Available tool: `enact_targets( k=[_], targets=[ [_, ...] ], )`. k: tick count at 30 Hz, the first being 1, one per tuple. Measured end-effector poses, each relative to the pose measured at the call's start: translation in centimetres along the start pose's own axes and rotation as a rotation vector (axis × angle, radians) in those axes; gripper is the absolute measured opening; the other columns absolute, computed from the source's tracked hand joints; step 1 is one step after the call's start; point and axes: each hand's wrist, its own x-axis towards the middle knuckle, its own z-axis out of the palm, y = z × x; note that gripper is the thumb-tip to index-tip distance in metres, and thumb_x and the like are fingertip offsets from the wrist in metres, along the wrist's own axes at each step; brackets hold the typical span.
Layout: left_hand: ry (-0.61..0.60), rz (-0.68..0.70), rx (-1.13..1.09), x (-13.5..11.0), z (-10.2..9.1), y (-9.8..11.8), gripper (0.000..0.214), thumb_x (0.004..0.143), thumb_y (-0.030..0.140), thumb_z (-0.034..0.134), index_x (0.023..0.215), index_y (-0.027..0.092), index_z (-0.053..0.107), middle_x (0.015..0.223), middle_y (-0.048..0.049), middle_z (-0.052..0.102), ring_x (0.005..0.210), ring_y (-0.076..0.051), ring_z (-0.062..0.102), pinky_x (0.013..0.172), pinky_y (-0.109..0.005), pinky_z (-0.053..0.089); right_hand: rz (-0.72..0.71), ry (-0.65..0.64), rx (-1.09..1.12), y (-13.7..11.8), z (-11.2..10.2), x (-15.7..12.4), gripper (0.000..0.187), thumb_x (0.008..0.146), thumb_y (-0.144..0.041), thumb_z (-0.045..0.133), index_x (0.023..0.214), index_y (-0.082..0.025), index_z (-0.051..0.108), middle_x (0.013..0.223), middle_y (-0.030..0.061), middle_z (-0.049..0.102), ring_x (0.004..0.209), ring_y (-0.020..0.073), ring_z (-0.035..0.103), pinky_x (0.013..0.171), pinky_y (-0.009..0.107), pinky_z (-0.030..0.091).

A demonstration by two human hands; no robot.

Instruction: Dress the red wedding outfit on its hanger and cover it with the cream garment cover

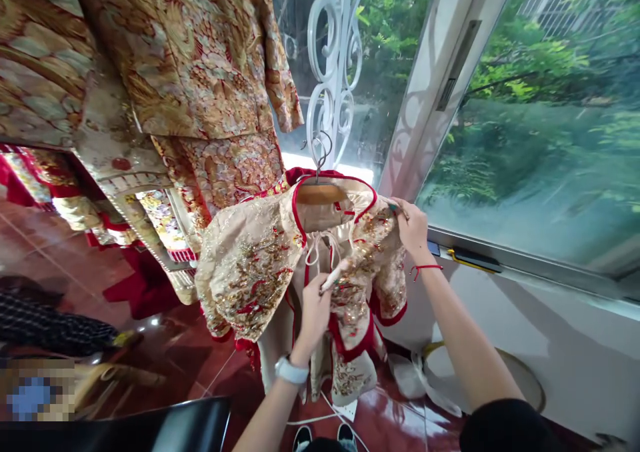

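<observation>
Embroidered jacket (250,265) below white scrollwork (341,52), wooden hanger (320,193) in collar apparently bearing its weight | left hand (314,311), farther below scrollwork: fingers clamped on front edge | right hand (413,227), below-right of scrollwork: fingers pinched on shoulder, seemingly steadying that side

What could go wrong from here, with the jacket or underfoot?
Slipping: with the right hand at the shoulder and the left hand at the front, a hard tug might drag the jacket off its hanger.
Snagging: its glittery decoration could catch on the red bracelet.
Tripping: a white cable lies near the shoes.
</observation>
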Motion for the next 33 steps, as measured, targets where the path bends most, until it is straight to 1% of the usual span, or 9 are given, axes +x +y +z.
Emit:
enact_targets(
  k=[2, 5, 9, 11, 14, 16, 21, 25, 33],
  targets=[
    [0.006, 0.015, 0.054, 0.9, -1.6, -0.6, 0.018, 0.08, 0.028, 0.052, 0.071, 0.015, 0.061, 0.063, 0.0008, 0.055, 0.062, -0.014, 0.049, 0.059, -0.025, 0.038, 0.018, 0.02, -0.045, 0.0, 0.4, -0.2, 0.038, 0.09, -0.02, 0.039, 0.115, -0.02, 0.068, 0.111, 0.0103, 0.072, 0.104, 0.0263, 0.063, 0.092, 0.041, 0.048],
    [0.006, -0.016, 0.086, 1.0, -0.8, -1.6, 0.028, 0.083, 0.032, 0.047, 0.063, 0.015, 0.057, 0.055, 0.0019, 0.046, 0.053, -0.014, 0.044, 0.055, -0.027, 0.038, 0.044, 0.03, -0.044, -0.6, 0.9, -0.7, 0.035, 0.093, -0.027, 0.041, 0.117, -0.02, 0.065, 0.114, 0.0105, 0.07, 0.104, 0.0263, 0.062, 0.09, 0.041, 0.049],
    [-0.037, 0.055, 0.109, -1.7, -0.2, 0.1, 0.024, 0.085, 0.032, 0.051, 0.094, 0.014, 0.064, 0.083, -0.005, 0.06, 0.075, -0.019, 0.058, 0.071, -0.031, 0.047, 0.049, 0.018, -0.006, -2.2, 0.2, -1.7, 0.035, 0.095, -0.029, 0.041, 0.125, -0.023, 0.058, 0.12, 0.0093, 0.066, 0.109, 0.0249, 0.059, 0.095, 0.042, 0.047],
    [0.048, 0.199, 0.214, -3.3, -2.7, 1.8, 0.026, 0.088, 0.031, 0.052, 0.109, 0.019, 0.061, 0.094, -0.006, 0.06, 0.083, -0.02, 0.058, 0.077, -0.033, 0.048, 0.011, 0.047, -0.024, -3.0, -0.7, -3.6, 0.04, 0.094, -0.031, 0.044, 0.133, -0.023, 0.049, 0.129, 0.0108, 0.058, 0.12, 0.0257, 0.052, 0.103, 0.046, 0.042],
    [0.484, 0.427, 0.591, -4.5, -8.7, 2.8, 0.036, 0.082, 0.035, 0.063, 0.113, 0.019, 0.055, 0.094, -0.0068, 0.056, 0.087, -0.024, 0.055, 0.084, -0.043, 0.048, 0.022, 0.215, -0.096, -3.9, -1.1, -10.0, 0.048, 0.091, -0.037, 0.053, 0.135, -0.021, 0.041, 0.129, 0.0145, 0.051, 0.125, 0.029, 0.044, 0.105, 0.052, 0.038],
    [0.642, 0.483, 0.843, -4.1, -12.5, 1.6, 0.053, 0.075, 0.038, 0.069, 0.119, 0.016, 0.05, 0.099, -0.0098, 0.055, 0.094, -0.03, 0.054, 0.089, -0.052, 0.046, 0.085, 0.286, -0.155, -4.0, -0.2, -15.7, 0.046, 0.088, -0.039, 0.056, 0.127, -0.019, 0.043, 0.117, 0.0147, 0.052, 0.114, 0.0303, 0.048, 0.096, 0.052, 0.044],
    [0.424, 0.497, 1.085, -1.9, -16.7, -3.4, 0.055, 0.074, 0.033, 0.066, 0.121, 0.014, 0.043, 0.101, -0.0119, 0.056, 0.088, -0.03, 0.062, 0.072, -0.043, 0.054, 0.205, -0.019, -0.354, -2.8, 3.7, -24.6, 0.049, 0.079, -0.051, 0.063, 0.11, -0.017, 0.046, 0.108, 0.0161, 0.051, 0.102, 0.0346, 0.05, 0.083, 0.052, 0.048],
    [0.234, 0.317, 1.035, -2.0, -17.3, -3.8, 0.036, 0.084, 0.027, 0.048, 0.119, 0.016, 0.047, 0.099, -0.0123, 0.065, 0.083, -0.028, 0.07, 0.063, -0.036, 0.055, 0.275, -0.125, -0.327, -1.5, 3.5, -24.5, 0.016, 0.088, -0.036, 0.049, 0.096, -0.022, 0.045, 0.095, 0.0111, 0.054, 0.089, 0.0313, 0.057, 0.076, 0.047, 0.051],
    [0.174, 0.182, 0.803, -4.3, -15.3, -2.7, 0.04, 0.078, 0.026, 0.044, 0.117, 0.018, 0.048, 0.075, -0.0045, 0.069, 0.065, -0.026, 0.07, 0.059, -0.035, 0.054, 0.307, -0.12, -0.366, 0.0, 5.2, -25.5, 0.023, 0.084, -0.034, 0.047, 0.104, -0.021, 0.048, 0.102, 0.0176, 0.061, 0.097, 0.0381, 0.064, 0.074, 0.048, 0.056]
  ],
)
